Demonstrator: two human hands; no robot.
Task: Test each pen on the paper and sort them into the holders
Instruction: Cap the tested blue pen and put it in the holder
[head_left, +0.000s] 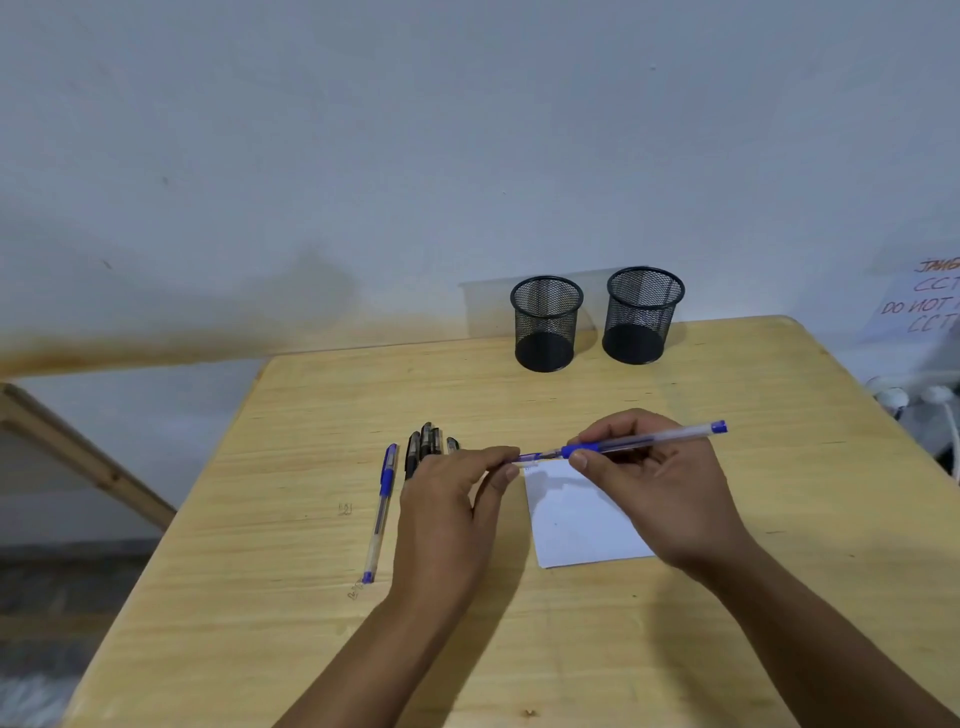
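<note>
A blue pen (641, 443) is held level above the top edge of the white paper (582, 519). My right hand (654, 483) grips its barrel near the blue grip. My left hand (452, 509) pinches the cap end of the same pen between thumb and fingers. Another blue capped pen (381, 512) lies on the table left of my left hand. Several black pens (423, 447) lie bunched behind my left hand, partly hidden by it. Two black mesh holders stand at the back: the left holder (545, 325) and the right holder (642, 315), both look empty.
The wooden table (519, 623) has its left edge slanting near the blue pen and its far edge behind the holders at the wall. A paper sign (919, 306) with red writing hangs at the right. Cables and plugs (914, 397) lie beyond the table's right edge.
</note>
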